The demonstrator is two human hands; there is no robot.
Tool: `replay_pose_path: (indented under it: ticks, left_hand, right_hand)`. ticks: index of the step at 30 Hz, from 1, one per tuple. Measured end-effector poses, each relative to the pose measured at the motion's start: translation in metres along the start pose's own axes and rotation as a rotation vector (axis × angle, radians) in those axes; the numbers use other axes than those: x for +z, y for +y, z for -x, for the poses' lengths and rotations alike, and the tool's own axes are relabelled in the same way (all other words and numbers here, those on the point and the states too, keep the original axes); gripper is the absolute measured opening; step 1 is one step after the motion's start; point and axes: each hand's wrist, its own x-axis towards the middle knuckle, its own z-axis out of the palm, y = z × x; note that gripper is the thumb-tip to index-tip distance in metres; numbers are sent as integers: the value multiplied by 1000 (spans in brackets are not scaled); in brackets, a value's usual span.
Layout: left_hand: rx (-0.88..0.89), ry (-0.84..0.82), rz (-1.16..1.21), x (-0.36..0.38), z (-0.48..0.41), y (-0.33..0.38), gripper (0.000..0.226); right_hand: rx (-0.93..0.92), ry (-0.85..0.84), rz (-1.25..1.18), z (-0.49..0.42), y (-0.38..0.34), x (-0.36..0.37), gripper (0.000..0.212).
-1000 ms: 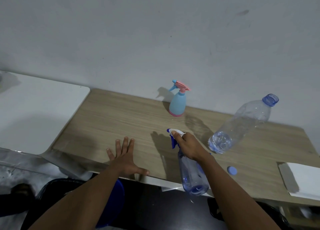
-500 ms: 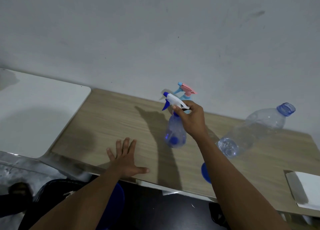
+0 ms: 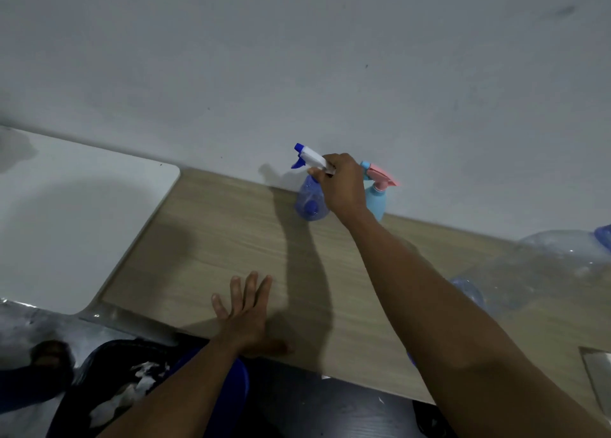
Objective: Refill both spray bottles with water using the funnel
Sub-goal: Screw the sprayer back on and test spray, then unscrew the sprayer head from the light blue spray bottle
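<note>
Now the right hand (image 3: 342, 186), pinching the blue bottle (image 3: 310, 203) by its head, has carried it from the table (image 3: 215, 239) front to beside the pink-capped bottle (image 3: 377, 201), left hand (image 3: 246, 315) spread flat; both seem staged for refilling.

At the back edge of the bench (image 3: 231, 239), by the wall (image 3: 297, 57), the right hand (image 3: 344, 186) holds one spray bottle (image 3: 310, 203), with the second spray bottle (image 3: 377, 203) just right of it, partly behind that hand. A water bottle (image 3: 545, 265) lies on its side toward the right end. The left hand (image 3: 246, 318) rests flat at the front edge, and a side table (image 3: 82, 222) adjoins the left edge
</note>
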Motion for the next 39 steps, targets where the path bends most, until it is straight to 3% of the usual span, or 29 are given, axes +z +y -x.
replay_pose_path:
  ticks: [5,12,15,19,23,27,29,32,39]
  left_hand:
    - [-15,29,-2,3,-2,1,149]
    - [-9,83,12,6,-4,0,149]
    - [-5,109,19,8,-3,0,149]
    - [14,141,70,9,-1,-1,150]
    - [15,332,149,11,1,8,125]
    - [163,574,243,-13,-19,50,90]
    - [272,576,443,-31,-40,82,76]
    - [342,517,660,-58,-70,128,64]
    - [431,507,631,-96,-124,192,66]
  right_hand:
    - [25,32,1,-12,1,8,21]
    - [10,-12,23,-7,-4,1,40]
    - [-74,-44,96,3,-9,-13,60]
    - [-228,61,121,30,-6,-36,60]
    - [-160,206,-13,70,34,-55,45]
    - [119,196,-10,92,89,-67,32]
    - [231,157,-13,90,109,-72,36]
    - [245,76,-59,79,120,-78,44]
    - [161,-100,-155,37,129,-80,46]
